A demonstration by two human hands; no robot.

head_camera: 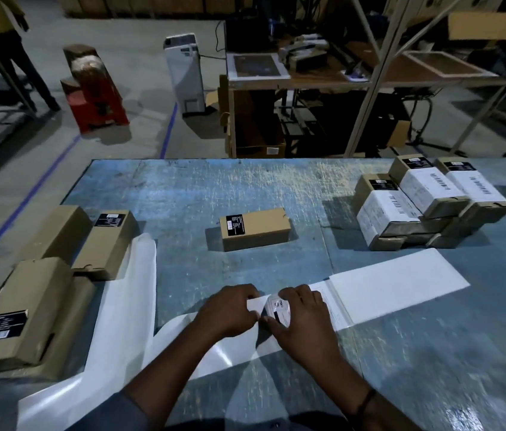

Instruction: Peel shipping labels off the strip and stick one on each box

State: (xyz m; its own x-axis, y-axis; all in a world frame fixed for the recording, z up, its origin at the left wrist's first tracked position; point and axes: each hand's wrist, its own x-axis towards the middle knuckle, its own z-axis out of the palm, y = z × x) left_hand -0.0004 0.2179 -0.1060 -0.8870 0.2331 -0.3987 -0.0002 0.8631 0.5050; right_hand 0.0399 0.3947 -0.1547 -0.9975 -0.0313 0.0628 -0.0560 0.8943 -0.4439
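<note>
My left hand [230,309] pinches the strip [397,281] on the table [183,197], and my right hand [303,321] pinches a label [278,311] curling off it. A bare box [255,228] sits just beyond, labelled boxes [425,200] stacked far right

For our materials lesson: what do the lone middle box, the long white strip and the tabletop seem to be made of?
Middle box: likely brown cardboard, matt, folded seams and a tuck tab. White strip: probably paper labels on a liner; the peeled stretch shines and curls, suggesting a glossy coating. Tabletop: blue coated, perhaps painted metal; pale scratches.
</note>
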